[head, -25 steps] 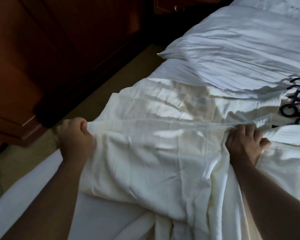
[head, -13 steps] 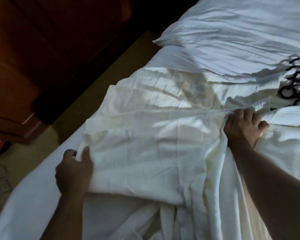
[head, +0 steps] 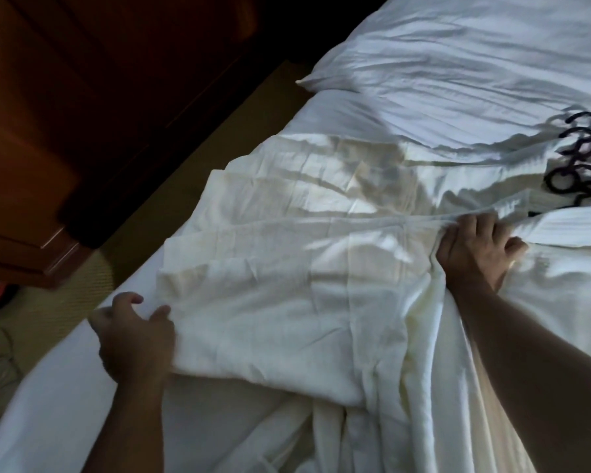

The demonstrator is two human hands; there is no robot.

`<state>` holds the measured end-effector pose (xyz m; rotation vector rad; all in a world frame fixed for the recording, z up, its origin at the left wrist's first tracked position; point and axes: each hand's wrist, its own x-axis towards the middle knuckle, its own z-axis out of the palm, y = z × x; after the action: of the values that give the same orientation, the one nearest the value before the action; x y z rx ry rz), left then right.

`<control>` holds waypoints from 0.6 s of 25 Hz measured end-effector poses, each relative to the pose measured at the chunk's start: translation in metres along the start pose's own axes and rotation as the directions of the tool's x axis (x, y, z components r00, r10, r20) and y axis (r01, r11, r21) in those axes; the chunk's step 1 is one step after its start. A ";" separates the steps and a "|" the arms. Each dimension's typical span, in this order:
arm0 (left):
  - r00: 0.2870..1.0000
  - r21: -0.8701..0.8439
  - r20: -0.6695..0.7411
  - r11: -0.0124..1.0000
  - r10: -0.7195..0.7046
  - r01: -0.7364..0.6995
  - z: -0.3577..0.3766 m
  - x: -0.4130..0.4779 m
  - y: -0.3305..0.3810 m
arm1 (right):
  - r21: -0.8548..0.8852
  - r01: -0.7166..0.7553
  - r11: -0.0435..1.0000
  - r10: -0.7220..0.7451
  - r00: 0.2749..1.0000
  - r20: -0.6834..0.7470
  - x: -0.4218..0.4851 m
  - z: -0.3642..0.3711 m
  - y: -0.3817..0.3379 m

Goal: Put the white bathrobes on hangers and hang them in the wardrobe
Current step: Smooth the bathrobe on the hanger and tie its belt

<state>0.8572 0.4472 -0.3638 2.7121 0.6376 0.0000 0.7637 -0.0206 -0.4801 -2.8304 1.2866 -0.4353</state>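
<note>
While the right hand grips the bathrobe, slack left hand touches its edge.

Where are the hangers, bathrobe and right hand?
hangers (head: pixel 586 114): head view, arc of the top hook.
bathrobe (head: pixel 287 285): head view, flat middle panel.
right hand (head: pixel 475 250): head view, back of the hand, gripping the bathrobe.

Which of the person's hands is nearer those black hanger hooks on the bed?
The right hand, gripping the white bathrobe just beside the black hanger hooks. The left hand is far across, at the robe's opposite edge.
</note>
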 end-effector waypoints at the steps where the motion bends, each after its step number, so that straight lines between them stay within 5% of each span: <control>1: 0.998 0.013 -0.044 0.999 0.045 -0.045 -0.002 0.003 0.011 | -0.008 0.005 1.000 -0.005 1.000 -0.014 0.000 0.001 0.000; 4: 0.923 0.027 -0.113 0.929 0.369 -0.368 0.009 -0.030 0.055 | 0.004 0.014 1.000 -0.014 1.000 -0.015 0.000 0.001 -0.001; 6: 0.843 0.035 0.173 0.852 0.509 -0.522 0.035 -0.076 0.073 | -0.011 0.010 1.000 -0.010 1.000 -0.012 0.000 0.001 -0.001; 9: 0.765 0.125 0.549 0.872 0.337 -0.473 0.084 -0.112 0.069 | -0.036 0.010 0.999 -0.011 1.000 -0.014 0.000 0.000 -0.002; 15: 0.729 0.152 0.638 0.888 0.247 -0.434 0.116 -0.093 0.065 | -0.052 0.009 0.999 -0.009 1.000 -0.003 0.002 -0.004 -0.007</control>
<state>0.8106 0.3130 -0.4433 2.8122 -0.0809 -0.9045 0.7690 -0.0170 -0.4755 -2.8796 1.3056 -0.4138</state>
